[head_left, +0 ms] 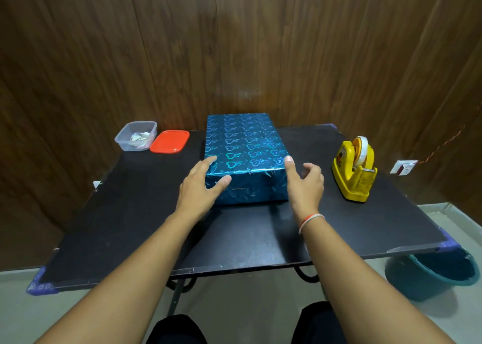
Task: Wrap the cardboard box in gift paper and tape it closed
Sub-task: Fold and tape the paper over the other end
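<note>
Two open hands point(254, 184) beside the wrapped blue box point(243, 145) on black table point(130, 213)

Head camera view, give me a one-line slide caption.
Both hands flank a blue heart-patterned wrapped box on a black table, yellow tape dispenser nearby.

Light is being thrown back by the box's point(243, 145) glossy, crinkled foil paper; the counter point(135, 213) is showing matt black, the dispenser point(353, 171) shiny yellow plastic, the wall point(260, 43) polished wood grain.
</note>
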